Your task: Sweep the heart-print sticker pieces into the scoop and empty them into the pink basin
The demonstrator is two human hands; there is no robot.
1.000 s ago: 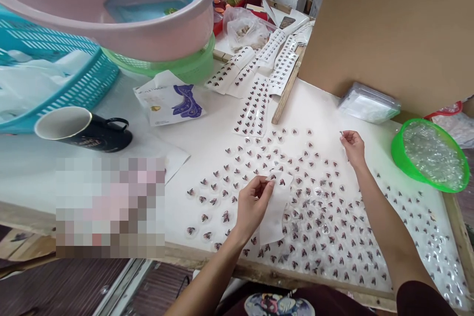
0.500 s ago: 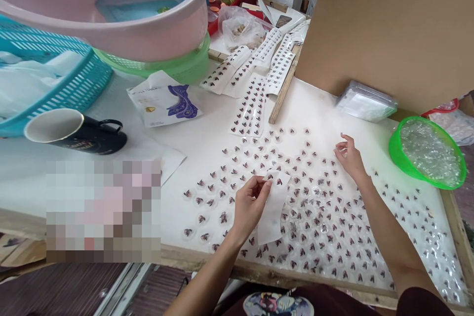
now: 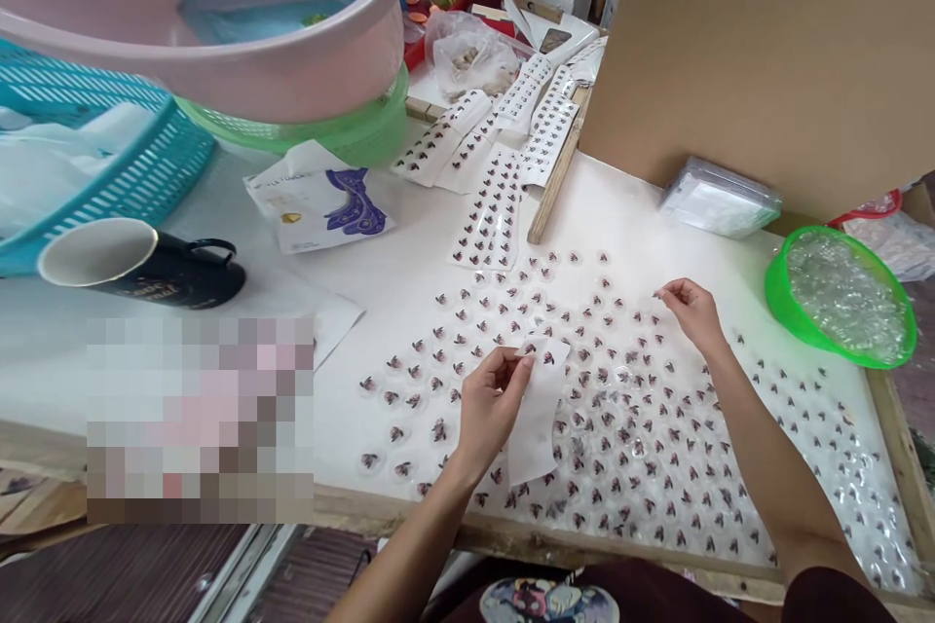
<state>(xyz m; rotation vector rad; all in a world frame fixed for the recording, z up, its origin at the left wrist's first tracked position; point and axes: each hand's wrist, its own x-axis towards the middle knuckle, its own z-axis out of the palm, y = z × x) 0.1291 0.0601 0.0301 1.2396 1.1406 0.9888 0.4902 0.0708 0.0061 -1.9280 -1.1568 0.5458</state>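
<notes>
My left hand (image 3: 491, 401) is closed on a white sticker sheet (image 3: 539, 419), pinched at its upper left edge. A couple of small dark printed stickers show at the sheet's top, and the lower part is bare backing. To the right, my right hand (image 3: 691, 311) has thumb and forefinger pinched together over the table. At its fingertips is a tiny dark sticker (image 3: 657, 294). Many clear round discs (image 3: 603, 445), most with a similar dark sticker in the middle, lie spread over the white tabletop (image 3: 321, 409) below and around both hands.
A green bowl (image 3: 774, 287) of clear discs and a stack of clear plastic boxes (image 3: 720, 198) stand at the right. More sticker sheets (image 3: 488, 209) lie behind, near a wooden strip (image 3: 555, 175). Leftward are a dark mug (image 3: 194, 277), a pink basin (image 3: 351, 68) and a blue basket (image 3: 161, 156).
My right hand has turned, and its thumb and forefinger have closed together on the small sticker, which was on a raised fingertip. My left hand and the sheet stay nearly still.
</notes>
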